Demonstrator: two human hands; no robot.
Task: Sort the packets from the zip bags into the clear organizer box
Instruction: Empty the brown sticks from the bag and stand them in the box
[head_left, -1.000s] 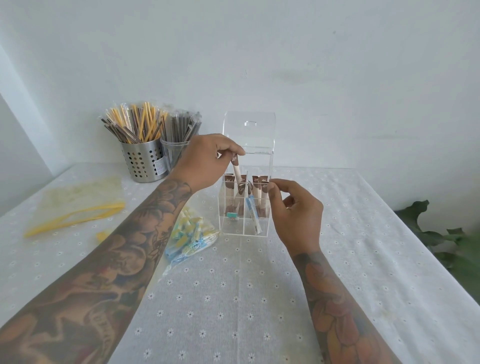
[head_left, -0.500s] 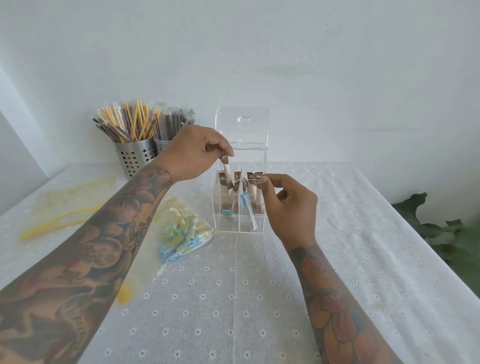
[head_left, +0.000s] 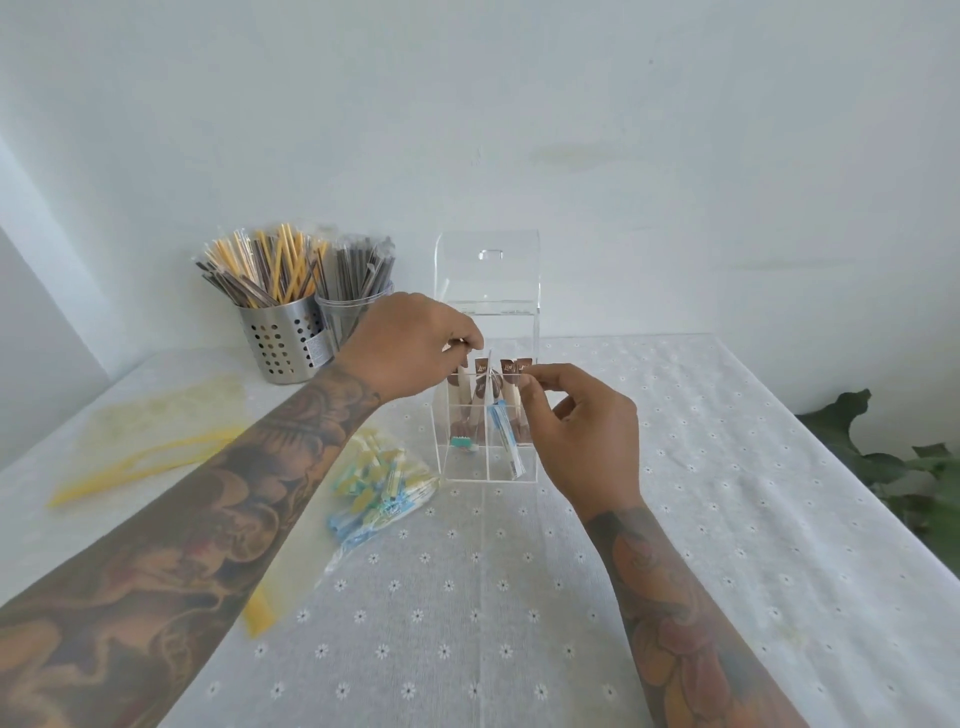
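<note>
The clear acrylic organizer box (head_left: 487, 415) with its hinged lid (head_left: 487, 270) standing open sat at the middle of the white daisy-print tablecloth (head_left: 467, 597). Brown-and-cream stick packets (head_left: 508, 374) stood upright in its rear compartments, a blue-and-white packet (head_left: 506, 439) leaned in the front right compartment, and a small teal-ended packet (head_left: 464, 442) lay low in the left one.

The left hand (head_left: 410, 348) hovered over the box's left rear corner, thumb and forefinger pinched together on the top of a brown stick packet (head_left: 460, 376) that was partly inside the compartment. The right hand (head_left: 584, 431) was at the box's right side, its fingertips (head_left: 530, 376) closed lightly at the top of the rightmost brown packet; whether they truly gripped it could not be told.

The step looked like seating a packet among its neighbours. Doing it well probably meant keeping the packet vertical, letting it slide down along the divider, and steadying the others so none tipped across compartments.

A clear zip bag of blue-and-yellow packets (head_left: 376, 488) lay just left of the box, and a flat yellow-edged zip bag (head_left: 150, 441) lay further left, apparently empty.
</note>
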